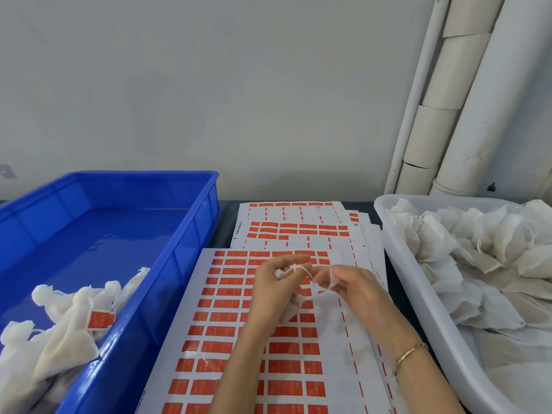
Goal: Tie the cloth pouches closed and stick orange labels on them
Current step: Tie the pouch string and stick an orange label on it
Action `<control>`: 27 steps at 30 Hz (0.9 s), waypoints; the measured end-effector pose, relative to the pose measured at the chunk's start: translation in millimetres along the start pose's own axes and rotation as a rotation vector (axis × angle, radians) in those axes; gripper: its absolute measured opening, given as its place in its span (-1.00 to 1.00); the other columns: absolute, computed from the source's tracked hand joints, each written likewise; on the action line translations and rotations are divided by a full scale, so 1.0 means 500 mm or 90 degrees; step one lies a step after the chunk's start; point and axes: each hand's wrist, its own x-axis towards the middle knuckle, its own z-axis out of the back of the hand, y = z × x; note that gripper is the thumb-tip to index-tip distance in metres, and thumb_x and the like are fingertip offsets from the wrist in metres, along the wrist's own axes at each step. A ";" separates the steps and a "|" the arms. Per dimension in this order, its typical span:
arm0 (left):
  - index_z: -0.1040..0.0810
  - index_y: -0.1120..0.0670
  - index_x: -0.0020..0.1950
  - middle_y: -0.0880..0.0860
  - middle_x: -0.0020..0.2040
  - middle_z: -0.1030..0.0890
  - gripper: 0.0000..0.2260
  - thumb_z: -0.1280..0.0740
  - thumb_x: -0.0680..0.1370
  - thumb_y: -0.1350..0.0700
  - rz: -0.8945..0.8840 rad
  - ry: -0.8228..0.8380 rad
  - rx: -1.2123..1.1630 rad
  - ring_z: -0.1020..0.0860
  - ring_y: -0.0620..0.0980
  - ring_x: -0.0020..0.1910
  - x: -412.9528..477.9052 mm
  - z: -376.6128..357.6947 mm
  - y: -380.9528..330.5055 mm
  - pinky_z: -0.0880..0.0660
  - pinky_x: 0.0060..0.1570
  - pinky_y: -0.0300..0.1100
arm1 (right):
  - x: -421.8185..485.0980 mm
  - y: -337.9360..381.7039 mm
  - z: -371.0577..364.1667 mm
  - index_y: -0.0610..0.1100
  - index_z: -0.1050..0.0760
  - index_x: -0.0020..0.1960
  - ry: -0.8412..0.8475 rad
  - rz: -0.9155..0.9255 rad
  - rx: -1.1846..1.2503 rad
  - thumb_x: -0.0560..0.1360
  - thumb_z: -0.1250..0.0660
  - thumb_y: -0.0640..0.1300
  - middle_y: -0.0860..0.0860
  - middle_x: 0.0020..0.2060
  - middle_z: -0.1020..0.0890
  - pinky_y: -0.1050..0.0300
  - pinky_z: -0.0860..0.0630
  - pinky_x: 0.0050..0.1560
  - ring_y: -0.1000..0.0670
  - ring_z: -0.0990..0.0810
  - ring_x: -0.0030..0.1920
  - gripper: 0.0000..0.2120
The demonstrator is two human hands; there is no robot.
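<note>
My left hand (276, 283) grips a small white cloth pouch (291, 309) by its gathered neck; the pouch's body hangs below my palm. A thin white drawstring (303, 271) runs from the neck across to my right hand (346, 283), whose fingertips pinch the string. Both hands hover over a sheet of orange labels (227, 309) lying on the table. Part of the pouch is hidden behind my left hand.
A blue crate (179, 258) on the left holds several tied pouches (59, 318), one with an orange label (101, 319). A white tub (418, 294) on the right is full of loose cloth pouches (478, 249). More label sheets (298, 225) lie behind. Pipes stand at the back right.
</note>
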 end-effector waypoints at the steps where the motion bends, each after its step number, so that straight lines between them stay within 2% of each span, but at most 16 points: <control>1: -0.66 -0.11 -0.04 -0.05 0.01 -0.67 -0.87 -0.44 0.47 0.11 -0.003 0.000 0.000 -0.59 -0.07 -0.12 0.000 0.000 0.000 -0.51 -0.24 -0.31 | -0.004 -0.002 -0.003 -0.05 -0.68 -0.18 0.020 0.008 -0.018 0.43 -0.28 -0.06 0.15 0.04 -0.67 0.31 -0.53 -0.01 0.19 -0.60 0.10 -0.80; 3: -0.65 -0.15 -0.07 -0.09 -0.03 -0.66 -0.87 -0.43 0.48 0.10 -0.008 -0.005 0.014 -0.60 -0.09 -0.13 0.000 0.000 0.001 -0.49 -0.30 -0.38 | -0.012 -0.001 -0.009 -0.05 -0.68 -0.12 0.026 0.021 -0.011 0.49 -0.27 -0.04 0.15 0.05 -0.66 0.35 -0.54 -0.03 0.18 -0.60 0.11 -0.78; 7: -0.65 -0.13 -0.12 -0.08 -0.18 -0.66 -0.91 -0.44 0.47 0.08 -0.004 0.002 0.028 -0.60 -0.15 -0.29 0.001 0.004 0.003 -0.47 -0.36 -0.40 | -0.020 0.013 -0.010 -0.13 -0.68 -0.08 0.000 0.035 0.074 0.48 -0.22 0.03 -0.04 0.04 -0.69 0.11 -0.48 0.19 -0.02 -0.62 0.14 -0.68; 9: -0.64 -0.08 -0.14 -0.06 -0.23 -0.64 -0.92 -0.45 0.46 0.11 0.008 0.020 0.026 -0.58 -0.15 -0.34 0.003 0.007 0.005 -0.49 -0.35 -0.38 | -0.026 0.021 -0.006 -0.17 -0.66 -0.09 -0.018 0.031 0.153 0.46 -0.24 0.02 -0.13 0.03 -0.68 0.05 -0.50 0.18 -0.12 -0.64 0.11 -0.69; 12: -0.62 -0.07 -0.12 -0.08 -0.24 -0.63 -0.94 -0.45 0.46 0.08 0.013 0.047 0.048 -0.59 -0.13 -0.31 0.004 0.013 0.007 -0.49 -0.33 -0.37 | -0.034 0.034 -0.005 -0.15 -0.68 -0.10 -0.037 0.021 0.206 0.45 -0.33 0.02 -0.18 0.04 -0.67 0.12 -0.55 0.06 -0.15 -0.65 0.08 -0.73; 15: -0.62 -0.07 -0.11 -0.13 -0.29 -0.62 -0.92 -0.46 0.45 -0.02 -0.005 0.081 0.057 -0.59 -0.18 -0.32 0.000 0.016 0.006 -0.47 -0.33 -0.42 | -0.034 0.035 -0.003 -0.17 -0.70 -0.12 -0.062 0.015 0.220 0.43 -0.25 0.06 -0.21 0.01 -0.68 0.03 -0.49 0.16 -0.17 -0.66 0.06 -0.64; 18: -0.63 -0.07 -0.14 -0.14 -0.29 -0.62 -0.93 -0.45 0.46 -0.04 -0.026 0.073 0.048 -0.59 -0.19 -0.31 -0.001 0.018 0.003 -0.46 -0.33 -0.44 | -0.033 0.033 -0.004 -0.14 -0.70 -0.12 -0.070 0.016 0.219 0.43 -0.22 0.05 -0.22 -0.01 -0.68 0.00 -0.48 0.19 -0.18 -0.66 0.05 -0.64; 21: -0.62 -0.08 -0.16 -0.18 -0.28 -0.62 -0.93 -0.44 0.45 -0.05 -0.041 0.058 0.058 -0.59 -0.22 -0.28 -0.002 0.022 -0.004 -0.45 -0.36 -0.46 | -0.031 0.034 0.000 -0.13 -0.70 -0.13 -0.080 0.022 0.219 0.42 -0.36 0.05 -0.19 -0.03 -0.68 0.06 -0.56 0.07 -0.17 -0.67 0.01 -0.74; 24: -0.62 -0.10 -0.21 -0.23 -0.25 -0.63 -0.93 -0.46 0.44 -0.04 -0.044 0.073 0.076 -0.59 -0.27 -0.22 -0.004 0.030 -0.010 -0.46 -0.37 -0.45 | -0.023 0.029 0.012 -0.19 -0.64 -0.09 -0.158 0.016 0.175 0.38 -0.40 -0.06 -0.12 -0.08 -0.70 0.19 -0.59 -0.13 -0.11 -0.68 -0.05 -0.79; 27: -0.64 -0.10 -0.23 -0.23 -0.22 -0.64 -0.94 -0.47 0.44 0.01 -0.061 0.140 0.089 -0.60 -0.28 -0.16 -0.007 0.032 -0.013 -0.48 -0.33 -0.44 | -0.017 0.018 0.017 -0.19 -0.63 -0.07 -0.226 0.024 0.128 0.43 -0.42 -0.20 -0.04 -0.11 -0.71 0.20 -0.60 -0.13 -0.05 -0.69 -0.04 -0.91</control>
